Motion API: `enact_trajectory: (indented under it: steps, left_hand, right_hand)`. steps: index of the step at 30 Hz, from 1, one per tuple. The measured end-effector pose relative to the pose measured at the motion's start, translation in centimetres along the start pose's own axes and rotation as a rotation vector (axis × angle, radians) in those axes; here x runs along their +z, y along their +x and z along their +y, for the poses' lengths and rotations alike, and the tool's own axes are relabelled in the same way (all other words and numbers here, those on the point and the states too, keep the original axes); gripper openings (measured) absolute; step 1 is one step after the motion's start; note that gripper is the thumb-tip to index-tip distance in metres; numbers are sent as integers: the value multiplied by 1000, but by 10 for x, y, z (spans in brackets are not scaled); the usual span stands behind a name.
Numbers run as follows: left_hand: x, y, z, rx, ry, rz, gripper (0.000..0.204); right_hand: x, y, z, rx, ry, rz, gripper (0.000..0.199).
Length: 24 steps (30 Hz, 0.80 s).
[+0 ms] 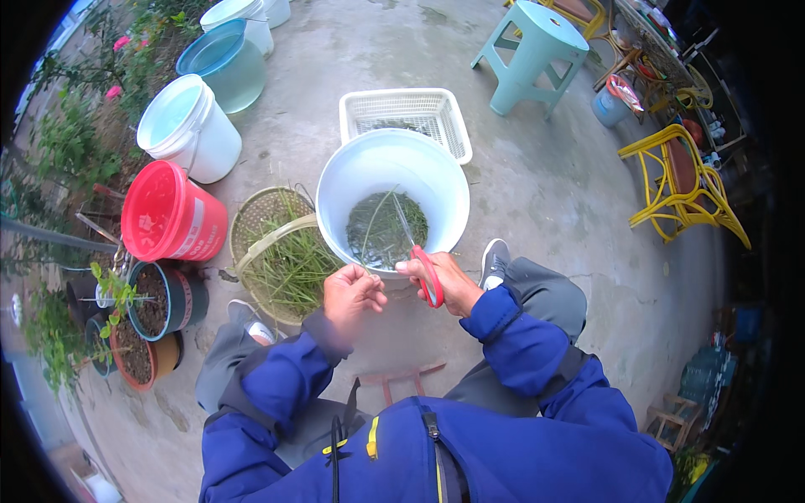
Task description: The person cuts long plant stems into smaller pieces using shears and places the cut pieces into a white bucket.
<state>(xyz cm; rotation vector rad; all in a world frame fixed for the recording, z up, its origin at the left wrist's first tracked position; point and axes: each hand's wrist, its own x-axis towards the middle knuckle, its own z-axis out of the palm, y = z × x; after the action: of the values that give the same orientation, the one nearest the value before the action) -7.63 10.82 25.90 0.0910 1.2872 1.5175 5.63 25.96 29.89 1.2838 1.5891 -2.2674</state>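
Observation:
My left hand [350, 298] pinches a thin green stem [370, 230] that reaches up over the white bucket [453, 197] in front of me. Red-handled scissors [431, 281] are gripped in my right hand [455, 283]. Their blades point away from me over the bucket, close to the stem; whether they touch it I cannot tell. Cut green pieces lie in the bottom of the bucket, seemingly in water. To the left of my left hand, a woven basket [248, 220] with an arched handle holds a heap of long green stalks [289, 267].
Behind the bucket lies a white plastic basket [457, 138]. A red bucket [172, 214], a white pail [210, 138] and potted plants [180, 302] line the left side. A light-blue stool [524, 59] stands far right, and a yellow-framed chair [662, 189] further right.

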Motion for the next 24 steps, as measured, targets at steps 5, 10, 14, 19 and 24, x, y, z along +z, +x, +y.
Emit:
enact_trajectory:
  steps: [5, 10, 14, 19, 24]
  left_hand:
    - [3, -4, -5, -31, 41, -87, 11]
    - [7, -9, -5, -58, 66, -129, 11]
    - [8, -10, -6, -55, 61, -140, 12]
    - [10, -12, -5, -69, 59, -141, 12]
    - [12, -11, -6, -80, 69, -135, 11]
  right_hand:
    - [-2, 5, 2, 23, 63, -25, 35]
    - [-2, 6, 0, 33, 84, 13, 36]
    - [-1, 6, -1, 34, 97, 31, 37]
    - [-1, 8, 2, 16, 129, 21, 38]
    - [-1, 11, 7, 40, 132, 39, 36]
